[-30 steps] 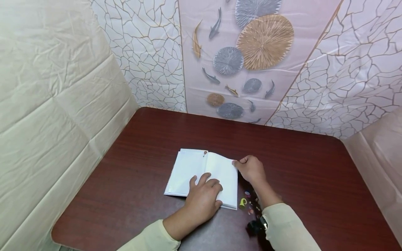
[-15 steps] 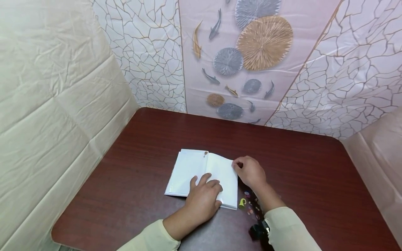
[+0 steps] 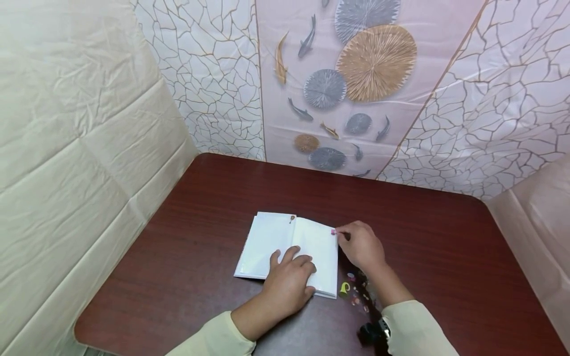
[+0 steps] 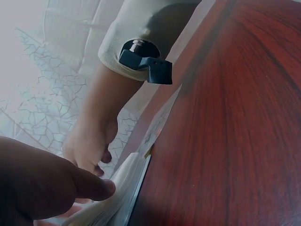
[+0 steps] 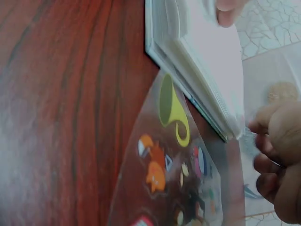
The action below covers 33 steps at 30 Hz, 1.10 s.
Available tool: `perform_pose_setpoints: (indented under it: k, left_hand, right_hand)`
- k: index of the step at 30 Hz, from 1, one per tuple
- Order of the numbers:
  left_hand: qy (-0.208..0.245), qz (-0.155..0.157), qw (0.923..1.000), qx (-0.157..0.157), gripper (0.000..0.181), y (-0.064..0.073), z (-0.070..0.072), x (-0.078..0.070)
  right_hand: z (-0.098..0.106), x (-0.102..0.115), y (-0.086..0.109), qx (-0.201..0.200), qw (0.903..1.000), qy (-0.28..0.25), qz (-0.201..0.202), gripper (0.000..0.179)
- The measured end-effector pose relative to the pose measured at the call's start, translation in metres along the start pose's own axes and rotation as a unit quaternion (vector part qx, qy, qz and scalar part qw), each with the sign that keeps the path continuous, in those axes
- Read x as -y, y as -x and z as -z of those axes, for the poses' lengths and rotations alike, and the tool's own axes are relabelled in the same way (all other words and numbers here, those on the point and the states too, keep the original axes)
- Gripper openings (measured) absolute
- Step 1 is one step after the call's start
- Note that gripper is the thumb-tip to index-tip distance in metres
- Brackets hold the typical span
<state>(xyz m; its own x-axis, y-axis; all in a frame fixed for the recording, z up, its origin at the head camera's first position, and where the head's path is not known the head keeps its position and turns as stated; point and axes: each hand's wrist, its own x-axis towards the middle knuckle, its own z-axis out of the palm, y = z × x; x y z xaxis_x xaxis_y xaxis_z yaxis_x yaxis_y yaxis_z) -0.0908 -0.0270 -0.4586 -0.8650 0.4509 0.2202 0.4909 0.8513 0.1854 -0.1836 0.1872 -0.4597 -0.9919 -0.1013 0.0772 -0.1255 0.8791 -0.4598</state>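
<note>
A white-paged notebook [image 3: 311, 237] lies open on the table. My left hand [image 3: 288, 284] rests on its lower middle with spread fingers; in the left wrist view its thumb lies over the page edges. My right hand [image 3: 362, 244] is at the right page's upper corner, its fingertips beside a small pink sticker [image 3: 333, 231]. Its fingers are loosely bent in the right wrist view, and nothing shows between them. A small reddish-brown sticker [image 3: 292, 218] sits at the top near the fold. Right of the notebook lies a clear sticker sheet [image 5: 131, 188] with a yellow horn sticker [image 5: 174, 110].
The dark red-brown table [image 3: 213, 198] extends around the notebook. A patterned cloth wall [image 3: 222, 79] stands behind the table, with a cream cloth [image 3: 98, 163] on the left. A black wrist camera mount [image 3: 373, 332] is on the right forearm, over the table.
My right hand has shifted slightly right from the page corner, and the pink sticker has come into sight there. My left hand has stayed on the notebook.
</note>
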Motion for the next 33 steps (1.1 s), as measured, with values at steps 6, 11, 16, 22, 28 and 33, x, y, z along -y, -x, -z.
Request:
perform_pose_setpoints:
  k: [6,11,16,22,28,33]
  left_hand:
    - [-0.001,0.001,1.0000,0.000,0.034,0.000,-0.001,0.001]
    - [-0.008,0.003,0.9999,0.008,0.027,0.000,0.000,0.000]
    - [-0.011,0.003,0.9999,0.010,0.021,0.000,0.002,0.000]
    - [0.000,0.003,1.0000,-0.001,0.008,0.000,0.002,0.000]
    - [0.042,0.004,0.9984,-0.037,0.015,0.001,0.000,0.000]
    - [0.094,0.004,0.9917,-0.087,0.011,0.003,0.004,0.004]
  right_hand:
    - [0.010,-0.006,0.011,-0.026,0.9994,-0.022,-0.007,0.021]
    - [0.015,-0.008,0.023,-0.030,0.9992,-0.024,-0.005,0.021]
    - [0.017,-0.008,0.033,-0.030,0.9992,-0.024,-0.008,0.020]
    - [0.018,-0.012,0.043,-0.043,0.9986,-0.031,0.000,0.018]
    - [0.020,-0.011,0.054,-0.030,0.9989,-0.036,0.000,0.017]
    - [0.017,-0.003,0.061,-0.009,0.9984,-0.055,0.011,0.014]
